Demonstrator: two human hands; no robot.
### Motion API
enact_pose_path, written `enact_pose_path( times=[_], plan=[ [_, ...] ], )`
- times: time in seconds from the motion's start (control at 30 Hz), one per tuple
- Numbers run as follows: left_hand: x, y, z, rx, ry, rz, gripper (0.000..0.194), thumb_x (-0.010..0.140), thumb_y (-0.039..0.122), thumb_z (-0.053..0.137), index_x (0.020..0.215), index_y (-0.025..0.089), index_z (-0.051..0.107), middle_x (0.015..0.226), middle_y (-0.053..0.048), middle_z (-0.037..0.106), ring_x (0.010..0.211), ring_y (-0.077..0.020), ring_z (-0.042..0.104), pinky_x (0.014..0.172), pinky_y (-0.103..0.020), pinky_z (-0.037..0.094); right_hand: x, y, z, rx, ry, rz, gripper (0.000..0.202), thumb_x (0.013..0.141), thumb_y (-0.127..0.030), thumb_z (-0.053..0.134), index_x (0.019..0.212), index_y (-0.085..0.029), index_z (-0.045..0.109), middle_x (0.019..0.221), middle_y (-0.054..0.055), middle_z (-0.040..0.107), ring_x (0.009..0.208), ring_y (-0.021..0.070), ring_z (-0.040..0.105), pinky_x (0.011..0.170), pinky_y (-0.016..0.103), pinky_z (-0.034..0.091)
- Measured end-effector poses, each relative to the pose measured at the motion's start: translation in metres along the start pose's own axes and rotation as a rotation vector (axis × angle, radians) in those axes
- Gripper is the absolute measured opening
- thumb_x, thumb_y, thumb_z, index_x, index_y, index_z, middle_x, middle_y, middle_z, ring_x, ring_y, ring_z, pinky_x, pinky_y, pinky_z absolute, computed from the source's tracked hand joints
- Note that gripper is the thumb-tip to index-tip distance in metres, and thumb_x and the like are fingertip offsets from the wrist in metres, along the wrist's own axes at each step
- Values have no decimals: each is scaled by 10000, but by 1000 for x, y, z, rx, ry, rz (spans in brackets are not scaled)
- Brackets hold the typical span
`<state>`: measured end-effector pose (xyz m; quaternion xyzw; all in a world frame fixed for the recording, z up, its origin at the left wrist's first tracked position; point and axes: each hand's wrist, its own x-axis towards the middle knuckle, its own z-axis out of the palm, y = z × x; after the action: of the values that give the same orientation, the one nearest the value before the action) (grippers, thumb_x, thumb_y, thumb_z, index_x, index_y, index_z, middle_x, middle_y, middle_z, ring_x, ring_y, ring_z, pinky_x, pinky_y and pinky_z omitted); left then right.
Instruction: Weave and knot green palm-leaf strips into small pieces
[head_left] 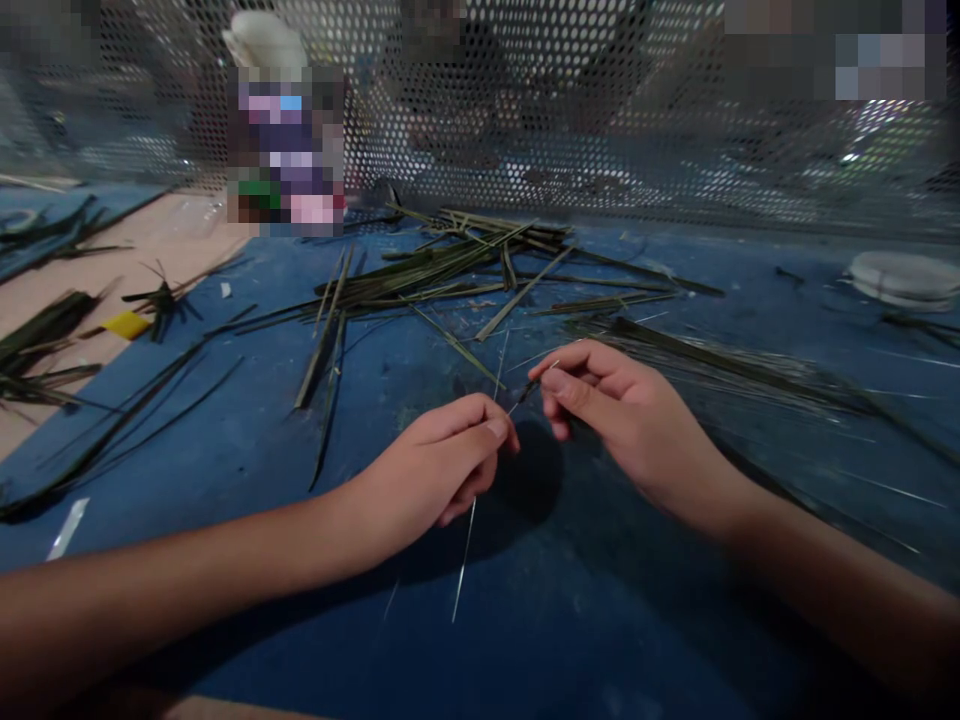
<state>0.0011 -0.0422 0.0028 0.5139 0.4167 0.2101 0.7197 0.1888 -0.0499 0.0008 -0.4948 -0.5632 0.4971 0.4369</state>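
Left forearm [225, 560] foremost, the left hand [450, 455], fingers curled nearly closed, grips a thin strand [463, 560] above the blue table [442, 670], while the right hand [611, 400] pinches a dark strip [527, 390] just beside it, which could slip if that pinch loosens

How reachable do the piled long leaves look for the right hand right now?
Probably yes: the leaves lie just beyond the right hand with nothing tall between, though it seems busy pinching a small dark piece.
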Motion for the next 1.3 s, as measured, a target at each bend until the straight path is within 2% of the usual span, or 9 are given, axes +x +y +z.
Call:
enact_pose_path(
  times=[0.1, 0.2, 0.37, 0.53, 0.67, 0.77, 0.83, 1.03, 1.3],
  plan=[
    [0, 2, -1, 67, 19, 11, 173, 916, 356, 452, 845, 199, 463, 532, 80, 451, 375, -44, 387, 345, -135, 327, -2, 2, 4, 2, -27, 32, 120, 903, -303, 570, 913, -193, 619, 611, -60, 464, 510, 63, 402, 489, 213, 341],
    [1, 8, -2, 48, -2, -2, 196, 912, 401, 457, 873, 209, 451, 584, 65, 505, 394, -69, 457, 349, -169, 392, -5, 4, 10, -1, -109, 27, 102, 901, -281, 568, 954, -200, 601, 677, -43, 505, 541, 67, 418, 481, 207, 350],
    [2, 18, -7, -8, -16, -40, 245, 893, 373, 511, 752, 187, 434, 534, 90, 380, 362, -14, 275, 323, -109, 218, -7, 4, 18, 104, -247, 57, 302, 911, -213, 525, 1193, -275, 437, 741, -47, 547, 556, 86, 487, 475, 203, 424],
    [0, 15, -10, 74, -96, 93, 177, 888, 361, 542, 951, 196, 545, 492, 105, 332, 366, -24, 254, 338, -127, 219, -9, 1, 15, 132, -330, 62, 318, 909, -272, 551, 1185, -286, 394, 745, -49, 561, 579, 100, 544, 503, 223, 477],
    [0, 13, -10, 94, -56, 101, 185, 908, 363, 505, 848, 188, 505, 516, 95, 356, 389, -16, 275, 344, -109, 218, -12, 0, 11, -48, -247, -33, 260, 884, -315, 605, 1087, -272, 449, 848, -26, 598, 686, 105, 572, 599, 233, 480],
    [0, 13, -9, 82, -56, 121, 166, 906, 316, 514, 813, 182, 483, 516, 103, 337, 396, -4, 261, 358, -86, 213, -12, 2, 9, -171, -136, -82, 102, 925, -337, 534, 952, -242, 509, 757, -28, 558, 648, 103, 543, 574, 229, 458],
    [-1, 14, -8, 68, -62, 113, 164, 901, 310, 523, 811, 181, 476, 511, 106, 335, 390, -1, 269, 357, -80, 215, -12, 3, 9, -203, -126, -83, 96, 939, -327, 503, 923, -235, 529, 702, -31, 530, 608, 105, 514, 542, 230, 437],
    [-1, 9, -9, 163, -59, 119, 244, 893, 446, 505, 848, 209, 463, 602, 59, 573, 371, -68, 525, 298, -121, 317, -15, -2, 12, -389, -110, -127, 78, 932, -274, 506, 930, -232, 572, 750, -9, 589, 666, 123, 541, 590, 246, 412],
    [-3, 3, -7, 187, 73, 195, 252, 904, 403, 506, 790, 178, 504, 536, 68, 520, 345, -20, 403, 317, -101, 314, -16, -11, 15, -354, -171, -32, 70, 901, -199, 506, 886, -216, 572, 682, -26, 548, 590, 97, 488, 512, 218, 369]
  ],
)
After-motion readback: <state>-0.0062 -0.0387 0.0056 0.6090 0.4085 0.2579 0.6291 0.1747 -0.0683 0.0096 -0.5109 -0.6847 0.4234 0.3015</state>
